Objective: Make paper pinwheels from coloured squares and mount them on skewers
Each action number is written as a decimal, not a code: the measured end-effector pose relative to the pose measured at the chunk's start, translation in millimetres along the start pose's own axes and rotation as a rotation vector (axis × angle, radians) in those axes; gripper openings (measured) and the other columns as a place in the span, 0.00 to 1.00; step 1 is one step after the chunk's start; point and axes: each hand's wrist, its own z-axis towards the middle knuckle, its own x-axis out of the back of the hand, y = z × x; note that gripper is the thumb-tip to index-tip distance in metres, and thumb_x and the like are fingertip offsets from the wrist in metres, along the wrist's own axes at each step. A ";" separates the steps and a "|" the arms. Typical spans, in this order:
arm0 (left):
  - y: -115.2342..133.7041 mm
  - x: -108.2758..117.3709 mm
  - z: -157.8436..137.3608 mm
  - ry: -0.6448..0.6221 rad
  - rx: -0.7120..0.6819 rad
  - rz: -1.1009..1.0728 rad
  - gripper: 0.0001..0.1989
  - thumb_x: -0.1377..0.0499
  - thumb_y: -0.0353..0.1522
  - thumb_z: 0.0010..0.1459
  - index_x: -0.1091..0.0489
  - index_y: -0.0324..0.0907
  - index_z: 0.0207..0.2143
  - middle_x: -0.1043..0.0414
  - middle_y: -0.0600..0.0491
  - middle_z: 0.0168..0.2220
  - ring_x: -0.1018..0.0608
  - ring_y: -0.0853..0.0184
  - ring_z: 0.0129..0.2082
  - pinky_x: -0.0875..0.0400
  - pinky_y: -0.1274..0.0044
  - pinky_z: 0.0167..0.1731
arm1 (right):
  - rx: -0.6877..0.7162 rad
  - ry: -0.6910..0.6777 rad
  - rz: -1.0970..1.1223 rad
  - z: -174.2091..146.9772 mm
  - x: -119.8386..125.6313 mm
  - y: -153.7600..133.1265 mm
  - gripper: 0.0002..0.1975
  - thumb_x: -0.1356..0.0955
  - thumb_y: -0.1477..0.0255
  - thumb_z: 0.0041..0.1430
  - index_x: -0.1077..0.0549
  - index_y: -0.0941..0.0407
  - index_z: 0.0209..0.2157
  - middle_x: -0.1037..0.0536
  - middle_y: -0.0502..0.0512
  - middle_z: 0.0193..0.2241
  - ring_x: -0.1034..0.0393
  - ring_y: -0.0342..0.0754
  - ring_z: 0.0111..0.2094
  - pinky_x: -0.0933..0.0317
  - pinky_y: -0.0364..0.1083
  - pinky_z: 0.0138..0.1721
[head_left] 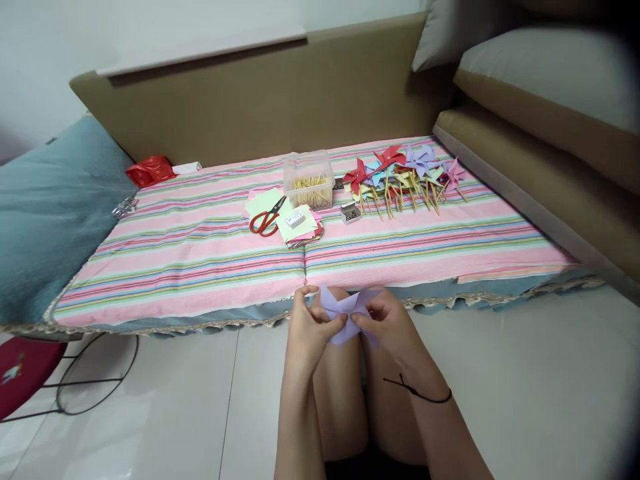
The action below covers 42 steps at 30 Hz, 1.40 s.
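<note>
A lavender paper pinwheel (345,307) is held above my knees, its vanes folded in toward the centre. My left hand (313,327) grips its left side, thumb pressed near the middle. On the other side my right hand (387,327) pinches the paper, thumb also close to the centre. Whether a pin sits under the thumbs is hidden. Beyond my hands, on the striped cover (210,260), lie red-handled scissors (266,219), a stack of coloured paper squares (300,230) with a small white box (295,219) on it, and an open little box of pins (351,213).
A clear plastic tub (309,180) holds many thin wooden sticks. To its right lies a pile of finished pinwheels (400,173) on sticks. A red plastic bag (150,171) and a white roll (187,168) rest at the back left. A red stool (30,373) stands at lower left.
</note>
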 end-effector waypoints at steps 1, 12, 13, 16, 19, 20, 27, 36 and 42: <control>-1.0 -0.2 1.5 0.007 -0.004 0.005 0.32 0.32 0.30 0.39 0.46 0.45 0.44 0.40 0.69 0.14 0.38 0.76 0.14 0.45 0.85 0.18 | -0.001 0.003 -0.005 1.4 -0.1 1.6 0.05 0.28 0.70 0.48 0.24 0.54 0.22 0.26 0.47 0.21 0.33 0.45 0.24 0.40 0.45 0.27; -19.3 7.9 34.3 0.210 -0.032 -0.203 0.31 0.28 0.35 0.39 0.42 0.45 0.42 0.40 0.68 0.13 0.34 0.76 0.14 0.42 0.85 0.19 | 0.170 0.196 -0.120 62.8 30.5 -7.5 0.12 0.29 0.61 0.54 0.22 0.55 0.34 0.19 0.55 0.33 0.25 0.50 0.36 0.32 0.47 0.38; -19.6 9.3 37.6 0.237 -0.018 -0.235 0.31 0.28 0.36 0.37 0.40 0.44 0.42 0.40 0.68 0.13 0.31 0.74 0.16 0.39 0.85 0.20 | 0.245 0.232 -0.248 80.6 37.1 -9.6 0.13 0.31 0.61 0.56 0.23 0.56 0.34 0.19 0.56 0.32 0.25 0.50 0.35 0.32 0.47 0.36; -21.7 12.2 47.2 0.282 0.030 -0.313 0.33 0.27 0.36 0.35 0.38 0.43 0.42 0.30 0.61 0.17 0.25 0.71 0.21 0.34 0.83 0.24 | 0.410 0.265 -0.552 143.8 53.2 -14.9 0.13 0.35 0.62 0.59 0.24 0.56 0.32 0.20 0.58 0.35 0.26 0.51 0.38 0.32 0.48 0.37; -28.4 13.2 56.7 0.260 0.050 -0.350 0.32 0.27 0.37 0.36 0.38 0.43 0.42 0.26 0.58 0.19 0.25 0.72 0.20 0.33 0.83 0.25 | 0.456 0.234 -0.762 203.8 58.5 -17.1 0.09 0.35 0.69 0.57 0.23 0.56 0.29 0.21 0.58 0.35 0.28 0.53 0.40 0.36 0.50 0.42; -31.7 13.3 60.0 0.249 0.051 -0.358 0.31 0.27 0.37 0.36 0.38 0.43 0.41 0.27 0.59 0.18 0.25 0.72 0.20 0.33 0.83 0.25 | 0.457 0.213 -0.843 219.7 57.8 -17.0 0.09 0.35 0.71 0.56 0.22 0.56 0.29 0.21 0.59 0.34 0.29 0.53 0.40 0.37 0.50 0.42; -52.8 16.7 79.0 0.273 0.029 -0.336 0.29 0.25 0.40 0.32 0.36 0.43 0.34 0.33 0.61 0.14 0.28 0.71 0.17 0.35 0.82 0.21 | 0.436 0.020 -1.329 271.7 42.4 -13.9 0.14 0.37 0.79 0.58 0.20 0.58 0.32 0.21 0.63 0.37 0.31 0.55 0.43 0.45 0.50 0.45; -55.8 25.0 81.7 0.282 0.053 -0.325 0.30 0.26 0.41 0.32 0.36 0.43 0.35 0.33 0.61 0.13 0.30 0.72 0.15 0.37 0.83 0.20 | 0.438 -0.153 -1.616 288.2 39.3 -17.3 0.13 0.37 0.79 0.60 0.21 0.60 0.34 0.20 0.62 0.36 0.29 0.53 0.41 0.47 0.47 0.40; -47.4 23.3 77.5 0.281 0.041 -0.329 0.29 0.26 0.39 0.34 0.38 0.44 0.34 0.30 0.61 0.15 0.30 0.73 0.16 0.37 0.83 0.21 | 0.459 -0.178 -1.686 290.7 35.1 -17.9 0.14 0.39 0.84 0.59 0.22 0.63 0.36 0.20 0.65 0.37 0.28 0.54 0.41 0.47 0.47 0.39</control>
